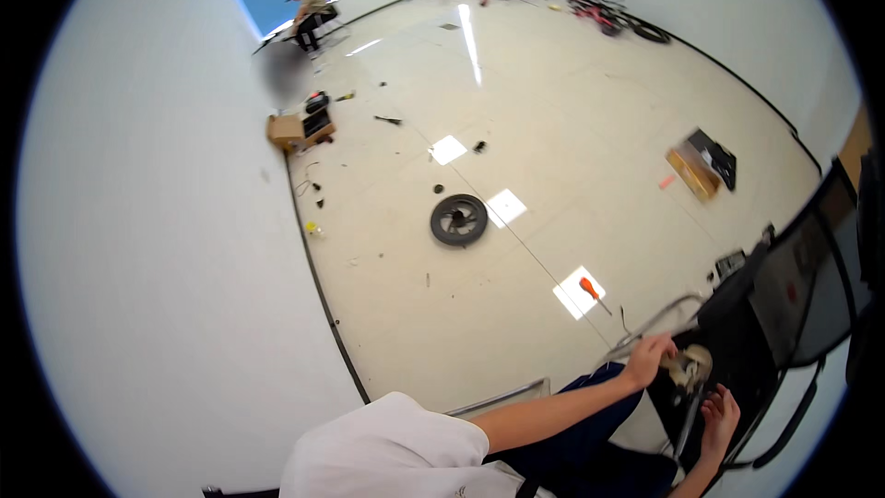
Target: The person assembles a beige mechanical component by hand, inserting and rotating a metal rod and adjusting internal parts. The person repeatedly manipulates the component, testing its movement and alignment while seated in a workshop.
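Observation:
My left hand (649,361) reaches across from a white sleeve, its fingers closed at the edge of a beige and metallic part (693,365). What the fingertips pinch there is too small to make out. The part rests on the black seat of a chair (737,350) at the lower right. Just nearer to me is my right hand (719,417), fingers loosely bent and apart, with nothing visible in it. A grey metal rod (687,429) runs beside that hand; whether the hand touches it, I cannot tell.
An orange-handled screwdriver (590,288) lies on the tiled floor ahead. Farther off is a small black-tyred wheel (458,219). Open cardboard boxes (286,131) stand along the left wall, another box (693,172) at right. A person (309,14) sits by the window; bicycle parts (608,18) line the far wall.

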`<state>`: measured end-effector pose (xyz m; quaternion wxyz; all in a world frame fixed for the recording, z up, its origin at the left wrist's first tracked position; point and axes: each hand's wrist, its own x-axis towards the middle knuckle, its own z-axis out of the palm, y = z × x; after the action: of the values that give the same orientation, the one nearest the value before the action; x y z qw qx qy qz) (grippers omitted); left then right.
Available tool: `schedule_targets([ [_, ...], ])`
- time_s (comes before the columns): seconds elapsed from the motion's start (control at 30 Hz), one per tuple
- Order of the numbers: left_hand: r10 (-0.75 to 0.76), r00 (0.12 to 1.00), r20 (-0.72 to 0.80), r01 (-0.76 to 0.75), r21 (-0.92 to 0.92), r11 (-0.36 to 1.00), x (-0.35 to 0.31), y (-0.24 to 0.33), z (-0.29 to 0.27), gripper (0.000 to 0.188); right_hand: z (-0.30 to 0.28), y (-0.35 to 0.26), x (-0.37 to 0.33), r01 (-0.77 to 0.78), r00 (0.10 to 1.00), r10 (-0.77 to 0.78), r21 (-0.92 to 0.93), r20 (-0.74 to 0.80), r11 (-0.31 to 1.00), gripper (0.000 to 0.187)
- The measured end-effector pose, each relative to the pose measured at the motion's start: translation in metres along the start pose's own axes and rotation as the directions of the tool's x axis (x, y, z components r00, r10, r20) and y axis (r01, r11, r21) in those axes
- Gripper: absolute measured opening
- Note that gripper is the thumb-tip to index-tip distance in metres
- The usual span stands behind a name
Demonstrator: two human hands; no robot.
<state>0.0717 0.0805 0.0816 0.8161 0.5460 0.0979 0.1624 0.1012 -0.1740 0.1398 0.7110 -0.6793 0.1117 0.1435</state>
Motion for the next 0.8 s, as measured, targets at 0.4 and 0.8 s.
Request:
schedule_targets([
  [0.4, -0.019, 0.999, -0.048, 0.012, -0.140, 0.990, 0.000, 0.009, -0.003, 0.045, 0.158, -0.071, -0.157, 0.765, 0.623, -0.565, -0.570, 0.541, 0.299, 0.017],
  [0.8, -0.140, 0.978, -0.155, 0.126, -0.095, 0.987, 0.014, 0.013, -0.016, 0.056, 0.072, -0.014, -0.095, 0.322, 0.945, -0.316, -0.397, 0.082, 0.860, 0.046],
])
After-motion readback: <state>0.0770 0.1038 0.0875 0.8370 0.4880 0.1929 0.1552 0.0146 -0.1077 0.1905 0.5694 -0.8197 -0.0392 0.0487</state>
